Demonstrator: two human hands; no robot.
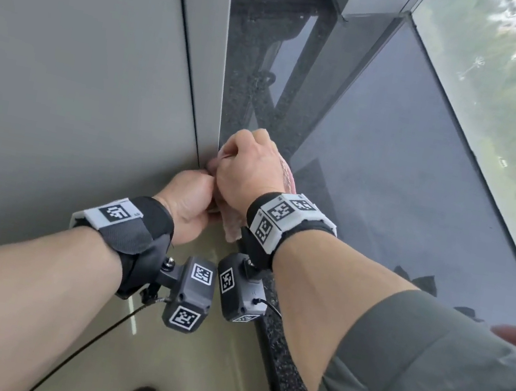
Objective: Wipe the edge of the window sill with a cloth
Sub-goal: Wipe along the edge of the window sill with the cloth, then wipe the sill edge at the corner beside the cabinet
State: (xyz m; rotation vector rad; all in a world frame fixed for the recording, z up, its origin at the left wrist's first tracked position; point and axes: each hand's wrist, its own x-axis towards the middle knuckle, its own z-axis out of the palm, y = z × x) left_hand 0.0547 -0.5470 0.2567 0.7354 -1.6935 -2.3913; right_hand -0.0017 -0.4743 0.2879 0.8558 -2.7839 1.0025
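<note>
Nearest the camera, both forearms reach forward and meet at the near end of the window sill, each wrist wrapped in a black band carrying printed marker squares, with a small dark box hanging under it. The right arm, in a grey-green sleeve, lies over the dark speckled stone; the left arm comes in over the pale floor below the sill's front edge.

The left hand is curled into a fist just under and left of the right one, touching it, and seems to pinch the hanging part of the pink cloth, probably to gather the slack so it does not drag. The right hand is closed over the rest of the cloth, knuckles up, pressing it into the corner where the sill meets the grey wall panel and the upright frame post. That corner is where the edge starts, so this looks like the opening of a wiping pass (how firmly it presses I cannot tell).

Farther off, the stone surface runs away beside the window glass on the right, reflecting the frame.
</note>
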